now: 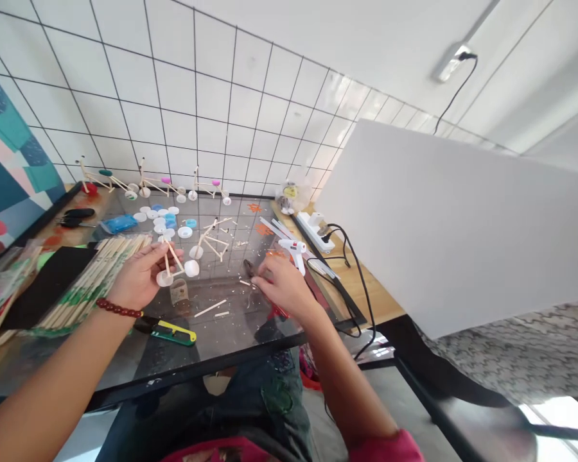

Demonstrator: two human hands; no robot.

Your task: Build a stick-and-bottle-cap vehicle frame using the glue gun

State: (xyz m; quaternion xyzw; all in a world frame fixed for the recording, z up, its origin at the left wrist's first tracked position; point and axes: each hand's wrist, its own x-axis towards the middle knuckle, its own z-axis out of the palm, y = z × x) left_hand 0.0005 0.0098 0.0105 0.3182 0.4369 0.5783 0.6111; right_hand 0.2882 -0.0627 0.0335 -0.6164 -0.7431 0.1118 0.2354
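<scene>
Two hands are out over the glass tabletop [231, 327], and your left hand [137, 276] is closed around a small stick frame [170, 266], holding it up at lower centre of the frame. That frame has white plastic discs [164, 278] at its ends, and a red bead bracelet [119, 308] sits on your left wrist.

Your right hand [283, 285] is just right of centre, its fingers [264, 276] curled in and close to a dark tool [248, 267]. You can't tell from this view whether they're gripping it. Thin wooden offcuts [210, 308] lie on the glass below that hand.

Right of your right hand stands a white glue gun [293, 252], near a power strip [313, 231] and a black cable [359, 282] on the wooden table edge. A clear plastic bag [291, 196] sits farther up.

At upper left of the frame, three finished stick bicycles [161, 189] stand in a row along the white tile wall [197, 96]. Another stick model [212, 240] stands just ahead of your left hand, beside scattered white and blue bottle caps [161, 218].

Along the left side lie a bundle of wooden sticks [96, 282], a black sheet [48, 289], a blue packet [119, 224], and black-handled scissors [77, 217]. A yellow and green utility knife [166, 330] rests below your left wrist.
</scene>
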